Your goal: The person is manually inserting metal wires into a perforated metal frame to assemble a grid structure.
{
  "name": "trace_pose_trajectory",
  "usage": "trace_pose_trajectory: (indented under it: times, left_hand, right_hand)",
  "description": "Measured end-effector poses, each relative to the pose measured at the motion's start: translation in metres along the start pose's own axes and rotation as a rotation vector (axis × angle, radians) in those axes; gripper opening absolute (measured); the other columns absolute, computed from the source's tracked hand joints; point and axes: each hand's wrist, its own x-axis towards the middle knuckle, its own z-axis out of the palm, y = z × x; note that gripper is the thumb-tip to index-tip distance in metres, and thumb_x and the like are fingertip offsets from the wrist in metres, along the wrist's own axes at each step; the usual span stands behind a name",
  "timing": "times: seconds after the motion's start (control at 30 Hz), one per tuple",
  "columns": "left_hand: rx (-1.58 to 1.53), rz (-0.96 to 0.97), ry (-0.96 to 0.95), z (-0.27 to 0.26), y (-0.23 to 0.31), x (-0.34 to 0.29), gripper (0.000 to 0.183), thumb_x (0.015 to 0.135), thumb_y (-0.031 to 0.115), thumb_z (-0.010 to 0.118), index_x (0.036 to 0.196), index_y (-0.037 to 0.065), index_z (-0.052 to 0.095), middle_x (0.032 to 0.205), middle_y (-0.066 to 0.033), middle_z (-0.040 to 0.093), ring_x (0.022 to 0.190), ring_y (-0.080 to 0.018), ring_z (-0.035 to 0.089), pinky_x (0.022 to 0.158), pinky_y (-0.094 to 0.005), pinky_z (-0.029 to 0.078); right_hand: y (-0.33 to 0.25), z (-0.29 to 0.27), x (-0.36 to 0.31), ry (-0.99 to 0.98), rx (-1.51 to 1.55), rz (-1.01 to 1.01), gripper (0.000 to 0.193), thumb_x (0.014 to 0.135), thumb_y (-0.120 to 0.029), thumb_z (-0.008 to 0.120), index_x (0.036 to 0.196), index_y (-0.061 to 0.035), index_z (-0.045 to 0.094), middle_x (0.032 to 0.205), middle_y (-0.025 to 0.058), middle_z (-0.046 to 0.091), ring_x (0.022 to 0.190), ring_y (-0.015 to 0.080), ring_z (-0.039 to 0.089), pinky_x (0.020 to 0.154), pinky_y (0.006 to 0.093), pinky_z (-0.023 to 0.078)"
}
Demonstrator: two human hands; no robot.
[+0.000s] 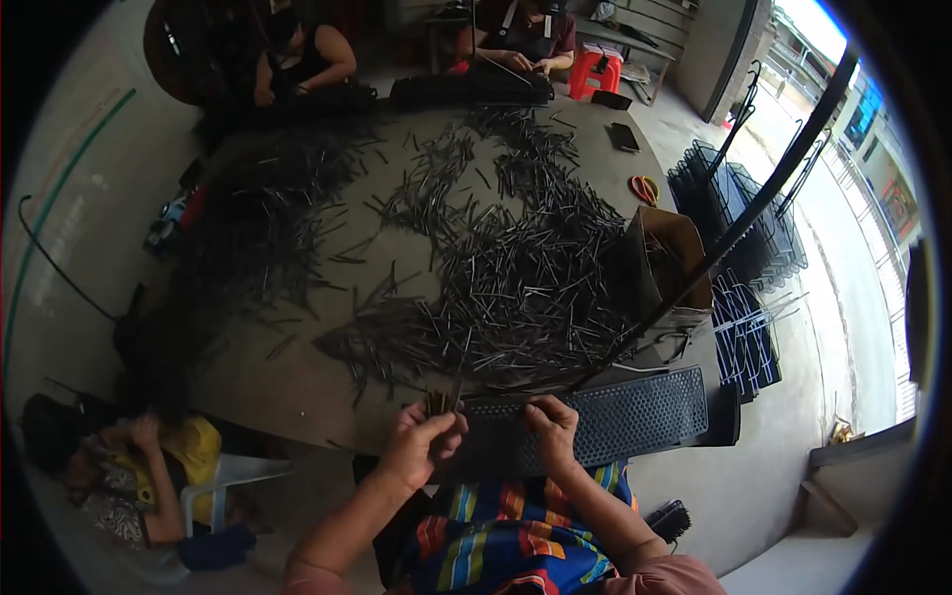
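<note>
My left hand (pixel 418 446) is closed around a small bundle of short thin strips (pixel 436 402), their ends poking up past the thumb and fingers. A black perforated panel (pixel 635 407), covered in small round holes, lies along the near table edge in front of me. Over its middle, my right hand (pixel 553 434) is pinched, with thumb and fingers together. Anything between those fingers is too small or hidden to make out. Just beyond both hands spreads a large loose heap of short dark strips (pixel 535 288).
A cardboard box (pixel 684 238) stands at the table's right, with orange-handled scissors (pixel 645 189) and a dark phone (pixel 625 137) farther back. A long dark bar (pixel 754 203) slants across the right side. Wire racks (pixel 744 218) stack beside the table. Other people sit at the far side and left.
</note>
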Motion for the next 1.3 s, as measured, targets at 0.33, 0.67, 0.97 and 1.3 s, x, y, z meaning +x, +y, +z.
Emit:
trace_pose_trajectory:
  times: [0.33,0.67,0.97,1.3]
  left_hand:
    - [0.750,0.510,-0.102,0.202,0.209,0.237,0.005,0.087,0.002,0.054,0.090,0.000,0.058,0.075,-0.0086,0.064,0.055,-0.0101,0.052,0.043,-0.0248,0.036]
    - [0.558,0.050,0.073,0.127,0.050,0.203,0.009,0.085,0.006,0.065,0.085,0.002,0.058,0.073,-0.0112,0.067,0.051,-0.0115,0.058,0.038,-0.0242,0.037]
    - [0.358,0.017,0.038,0.099,0.066,0.142,0.009,0.084,0.008,0.060,0.087,0.001,0.064,0.078,-0.0108,0.069,0.059,-0.0139,0.061,0.042,-0.0246,0.040]
    - [0.294,0.137,-0.014,0.095,0.049,0.097,0.012,0.086,0.007,0.059,0.095,0.000,0.063,0.083,-0.0111,0.069,0.065,-0.0137,0.062,0.048,-0.0241,0.043]
  right_hand:
    - [0.009,-0.023,0.002,0.020,0.070,0.222,0.008,0.090,-0.007,0.060,0.087,-0.0013,0.065,0.067,-0.0019,0.058,0.056,0.0069,0.051,0.053,0.0224,0.041]
    - [0.012,-0.046,-0.006,-0.130,0.114,0.280,0.009,0.091,-0.009,0.060,0.084,-0.0036,0.062,0.065,0.0003,0.058,0.053,0.0101,0.055,0.050,0.0232,0.043]
    - [0.013,-0.044,0.012,-0.066,0.036,0.128,0.010,0.089,-0.009,0.061,0.080,-0.0036,0.061,0.060,0.0009,0.057,0.050,0.0102,0.054,0.047,0.0237,0.041]
    - [0.024,-0.039,-0.016,-0.060,-0.004,0.228,0.009,0.089,-0.009,0.061,0.081,-0.0038,0.062,0.065,0.0029,0.061,0.049,0.0119,0.056,0.048,0.0236,0.043]
